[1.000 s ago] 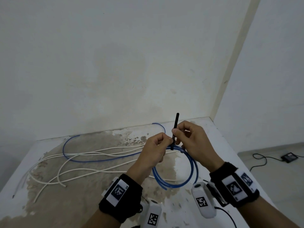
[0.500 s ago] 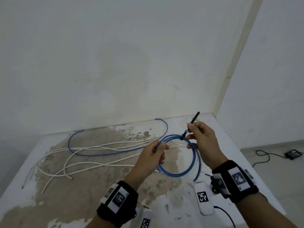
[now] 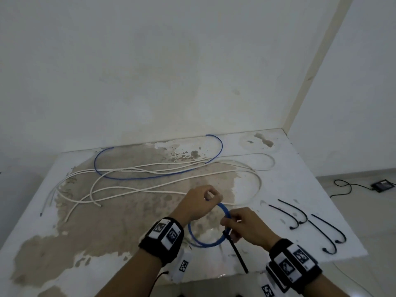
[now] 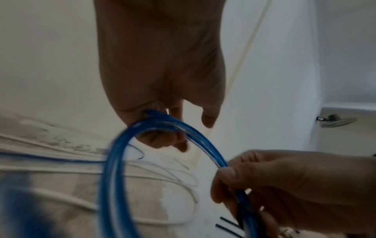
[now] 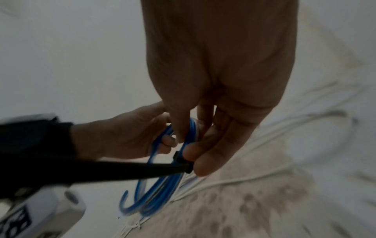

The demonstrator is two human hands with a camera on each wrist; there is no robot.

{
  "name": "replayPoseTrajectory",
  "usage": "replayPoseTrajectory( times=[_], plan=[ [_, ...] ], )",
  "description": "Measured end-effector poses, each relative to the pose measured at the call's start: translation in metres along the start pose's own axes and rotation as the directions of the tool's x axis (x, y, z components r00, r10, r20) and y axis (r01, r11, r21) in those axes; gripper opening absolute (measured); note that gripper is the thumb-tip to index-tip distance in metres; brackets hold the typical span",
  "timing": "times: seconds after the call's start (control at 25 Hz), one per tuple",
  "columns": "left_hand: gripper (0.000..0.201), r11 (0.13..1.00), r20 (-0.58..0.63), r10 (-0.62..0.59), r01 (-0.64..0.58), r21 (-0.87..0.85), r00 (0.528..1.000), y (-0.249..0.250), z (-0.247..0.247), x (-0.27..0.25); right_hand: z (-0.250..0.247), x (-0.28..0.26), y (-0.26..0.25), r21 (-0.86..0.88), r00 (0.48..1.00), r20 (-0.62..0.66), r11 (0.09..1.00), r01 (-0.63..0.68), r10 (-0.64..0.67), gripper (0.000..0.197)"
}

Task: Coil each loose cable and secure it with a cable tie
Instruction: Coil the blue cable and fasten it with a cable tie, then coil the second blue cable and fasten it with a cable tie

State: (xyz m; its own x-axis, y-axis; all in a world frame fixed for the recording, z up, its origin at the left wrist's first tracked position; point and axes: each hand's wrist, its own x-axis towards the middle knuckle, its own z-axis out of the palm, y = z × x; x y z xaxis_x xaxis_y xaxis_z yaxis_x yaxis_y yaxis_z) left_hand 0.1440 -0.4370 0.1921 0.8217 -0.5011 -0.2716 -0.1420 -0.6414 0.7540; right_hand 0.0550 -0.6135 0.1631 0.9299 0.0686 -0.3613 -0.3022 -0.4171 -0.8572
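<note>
A blue cable coil (image 3: 194, 235) (image 4: 114, 169) (image 5: 156, 198) hangs just above the near part of the table (image 3: 289, 174). My left hand (image 3: 198, 203) (image 4: 162, 128) pinches the coil's far side. My right hand (image 3: 240, 226) (image 5: 195, 145) grips its right side where a black cable tie (image 3: 236, 251) (image 5: 126, 169) is wrapped round the strands; the tie's long tail points back toward me. A second, loose blue cable (image 3: 150, 176) lies across the far table among several long white cables (image 3: 132, 189).
Several spare black cable ties (image 3: 321, 230) lie curved at the table's right front. A wall runs behind the table, with a corner at the right. On the floor to the right lies a black adapter (image 3: 383, 185) with its cord.
Both hands have come down and toward me with the coil. The tie, held upright above the coil a second ago, now sits round the coil with its tail pointing at me.
</note>
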Motion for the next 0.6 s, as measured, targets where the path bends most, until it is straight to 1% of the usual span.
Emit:
replayPoseTrajectory(
  times=[0.04,0.08,0.12,0.16,0.2,0.24,0.28,0.32,0.36,0.4,0.44,0.48,0.52,0.56,0.6],
  plan=[
    [0.026,0.999,-0.1,-0.026,0.023,-0.027,0.995,-0.013,0.006,-0.004,0.002,-0.002,0.016,0.128,0.994,-0.025,0.987,-0.101,0.105,0.025],
    [0.027,0.998,-0.192,-0.063,0.057,-0.035,0.979,-0.029,0.013,-0.009,0.003,-0.005,0.031,0.248,0.977,-0.033,0.949,-0.195,0.209,0.024],
    [0.023,0.994,-0.273,-0.112,0.105,-0.039,0.956,-0.046,0.02,-0.017,0.006,-0.008,0.047,0.346,0.953,-0.027,0.897,-0.275,0.302,0.024],
    [0.017,0.982,-0.299,-0.186,0.184,-0.034,0.936,-0.065,0.029,-0.025,0.009,-0.01,0.061,0.419,0.924,-0.01,0.84,-0.344,0.383,0.023],
    [0.016,0.959,-0.246,-0.28,0.283,-0.025,0.928,-0.077,0.038,-0.034,0.014,-0.012,0.072,0.464,0.894,0.015,0.789,-0.404,0.449,0.023],
    [0.019,0.929,-0.127,-0.368,0.371,-0.001,0.921,-0.088,0.05,-0.041,0.019,-0.013,0.084,0.487,0.862,0.045,0.742,-0.461,0.505,0.022],
    [0.022,0.903,0.017,-0.43,0.43,0.008,0.903,-0.095,0.061,-0.046,0.025,-0.014,0.093,0.494,0.828,0.08,0.7,-0.516,0.555,0.024],
    [0.023,0.889,0.132,-0.451,0.457,-0.013,0.882,-0.099,0.071,-0.049,0.03,-0.015,0.099,0.48,0.798,0.104,0.673,-0.563,0.593,0.027],
    [0.022,0.888,0.199,-0.439,0.457,-0.051,0.876,-0.099,0.079,-0.049,0.035,-0.014,0.104,0.442,0.782,0.105,0.675,-0.59,0.615,0.031],
    [0.021,0.897,0.219,-0.407,0.433,-0.085,0.887,-0.1,0.085,-0.046,0.037,-0.014,0.104,0.336,0.787,0.074,0.728,-0.598,0.613,0.037],
    [0.021,0.913,0.216,-0.365,0.393,-0.104,0.906,-0.1,0.091,-0.04,0.037,-0.014,0.103,0.141,0.803,-0.002,0.796,-0.589,0.595,0.043],
    [0.023,0.93,0.202,-0.329,0.353,-0.098,0.922,-0.099,0.096,-0.035,0.035,-0.016,0.103,-0.097,0.827,-0.105,0.822,-0.561,0.552,0.045],
    [0.025,0.944,0.19,-0.302,0.321,-0.078,0.934,-0.098,0.099,-0.031,0.033,-0.018,0.104,-0.301,0.858,-0.215,0.805,-0.512,0.466,0.044],
    [0.026,0.953,0.186,-0.283,0.298,-0.059,0.941,-0.097,0.101,-0.027,0.03,-0.019,0.103,-0.411,0.878,-0.292,0.779,-0.474,0.38,0.04],
    [0.027,0.955,0.19,-0.278,0.291,-0.047,0.942,-0.098,0.102,-0.025,0.029,-0.019,0.103,-0.434,0.89,-0.327,0.786,-0.441,0.319,0.037]
  ],
)
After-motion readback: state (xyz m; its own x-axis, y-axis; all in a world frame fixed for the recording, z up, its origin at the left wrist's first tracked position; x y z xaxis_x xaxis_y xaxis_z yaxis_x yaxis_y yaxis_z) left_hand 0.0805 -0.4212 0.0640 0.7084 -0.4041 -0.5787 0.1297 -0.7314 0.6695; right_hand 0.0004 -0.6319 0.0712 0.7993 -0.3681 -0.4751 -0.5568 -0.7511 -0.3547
